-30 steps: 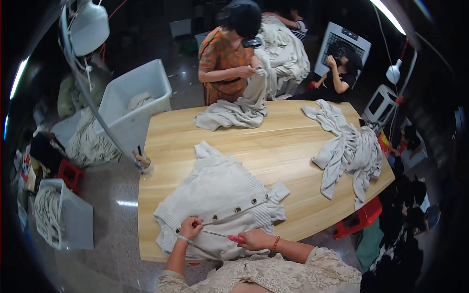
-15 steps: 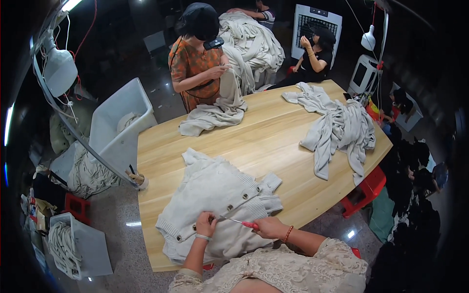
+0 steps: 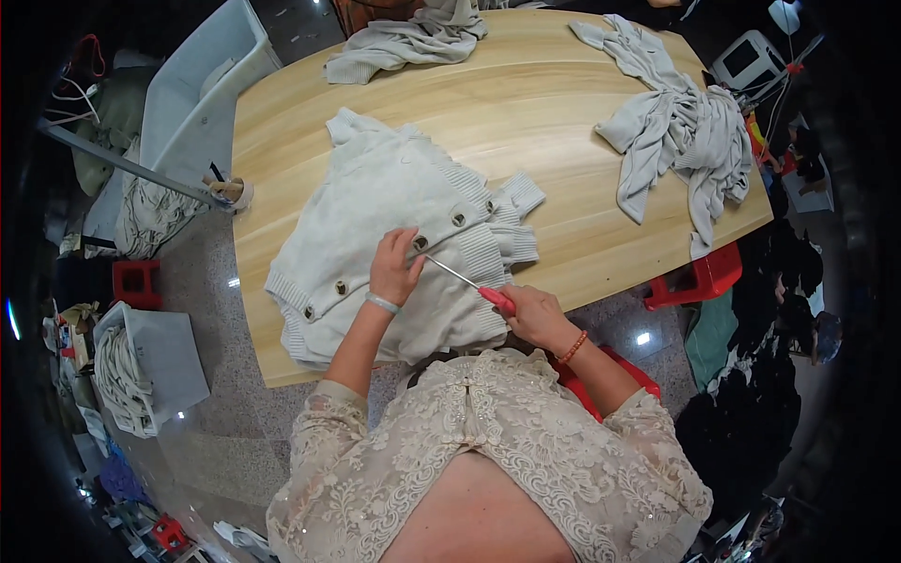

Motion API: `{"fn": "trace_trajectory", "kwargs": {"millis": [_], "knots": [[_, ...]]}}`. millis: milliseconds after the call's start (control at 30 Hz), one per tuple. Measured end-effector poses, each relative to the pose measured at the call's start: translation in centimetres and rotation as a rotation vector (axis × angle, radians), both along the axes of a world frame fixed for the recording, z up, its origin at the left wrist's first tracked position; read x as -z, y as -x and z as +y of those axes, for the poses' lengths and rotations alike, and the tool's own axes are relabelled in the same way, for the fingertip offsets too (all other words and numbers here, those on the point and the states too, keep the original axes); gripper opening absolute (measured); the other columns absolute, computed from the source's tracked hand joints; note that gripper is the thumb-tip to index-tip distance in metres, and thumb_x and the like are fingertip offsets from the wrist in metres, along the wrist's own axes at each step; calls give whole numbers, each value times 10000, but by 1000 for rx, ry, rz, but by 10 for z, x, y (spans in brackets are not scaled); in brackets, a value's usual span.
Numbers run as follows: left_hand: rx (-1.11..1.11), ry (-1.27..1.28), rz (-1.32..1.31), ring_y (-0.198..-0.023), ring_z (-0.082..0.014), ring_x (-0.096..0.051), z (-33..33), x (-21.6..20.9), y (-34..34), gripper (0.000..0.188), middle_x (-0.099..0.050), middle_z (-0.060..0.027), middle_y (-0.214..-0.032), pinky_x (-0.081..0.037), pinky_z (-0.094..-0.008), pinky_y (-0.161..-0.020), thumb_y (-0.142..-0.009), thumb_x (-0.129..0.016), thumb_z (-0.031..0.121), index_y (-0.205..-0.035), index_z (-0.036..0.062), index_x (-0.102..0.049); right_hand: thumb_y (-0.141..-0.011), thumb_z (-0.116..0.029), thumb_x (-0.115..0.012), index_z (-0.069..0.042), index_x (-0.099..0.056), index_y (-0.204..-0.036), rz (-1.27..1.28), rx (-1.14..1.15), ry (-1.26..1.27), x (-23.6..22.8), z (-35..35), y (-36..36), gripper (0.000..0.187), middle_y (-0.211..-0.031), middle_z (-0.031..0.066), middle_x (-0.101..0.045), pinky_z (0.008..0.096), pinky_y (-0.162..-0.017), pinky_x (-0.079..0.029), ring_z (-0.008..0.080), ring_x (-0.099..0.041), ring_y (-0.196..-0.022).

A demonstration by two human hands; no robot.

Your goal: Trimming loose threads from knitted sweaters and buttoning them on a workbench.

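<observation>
A cream knitted cardigan (image 3: 385,197) lies spread on the wooden table (image 3: 526,84), with several dark buttons along its ribbed front band. My left hand (image 3: 394,270) rests on the knit, its fingertips at the left side of a middle button (image 3: 419,242) and its thumb apart from the fingers. Wrapped around a red handle, my right hand (image 3: 537,314) holds a screwdriver-like tool (image 3: 455,274) with a thin metal shaft. The tool points left, and its tip is close to that same button, beside my left thumb. Whether the tip touches the button I cannot tell.
Another pale garment heap (image 3: 690,141) lies at the table's right, and a third garment (image 3: 404,47) at the far edge before a co-worker. White bins (image 3: 169,357) with knitwear stand on the left. A red stool (image 3: 699,277) sits by the right edge.
The view has tilted down, so everything appears higher. My left hand has shifted along the button band to the middle button, and its fingers look straighter. My right hand still holds the tool.
</observation>
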State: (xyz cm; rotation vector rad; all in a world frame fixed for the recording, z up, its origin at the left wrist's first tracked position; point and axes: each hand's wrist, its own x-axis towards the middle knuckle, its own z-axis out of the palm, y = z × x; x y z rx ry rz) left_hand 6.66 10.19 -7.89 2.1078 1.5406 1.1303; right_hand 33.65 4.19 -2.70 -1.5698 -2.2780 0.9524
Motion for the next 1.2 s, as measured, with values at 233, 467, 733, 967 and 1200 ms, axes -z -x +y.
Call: {"fn": "trace_trajectory", "kwargs": {"millis": [233,467,733,967,1200], "knots": [[123,198,136,-829,-323,-542,16,31,-2,177,-532,-131,-800,-445,-401,-706,-710,-658,-9,-846,41,-557,-858,-310,-615,-111,-581,-993,-209,-72,151,-5,-4,-12,243,-841,166,-655,468,-724,-483,366,-635,-839],[204,55,87,-843,-310,-548,27,-1,-33,262,-573,-114,-939,-458,-383,-730,-731,-653,6,-980,60,-590,-862,-306,-610,-103,-576,-999,-62,109,106,-1,-5,-26,247,-839,165,-652,476,-732,-481,370,-628,-850],[256,355,345,-883,-328,-561,72,37,-64,170,-601,-127,-922,-466,-412,-754,-714,-653,68,-869,58,-585,-854,-314,-618,-103,-578,-1007,-205,171,133,-5,4,-44,263,-860,170,-657,481,-744,-480,372,-629,-864],[301,279,252,-893,-327,-559,88,27,-79,229,-591,-130,-891,-463,-415,-776,-726,-691,138,-935,75,-620,-859,-304,-611,-89,-572,-954,-113,298,122,-4,-5,-56,238,-818,192,-645,495,-722,-482,396,-625,-817],[238,343,584,-865,-352,-599,115,63,-137,160,-618,-165,-926,-491,-440,-741,-736,-615,91,-892,55,-620,-859,-329,-613,-82,-567,-952,-218,364,155,1,-5,-61,268,-800,201,-645,510,-702,-481,403,-629,-811]]}}
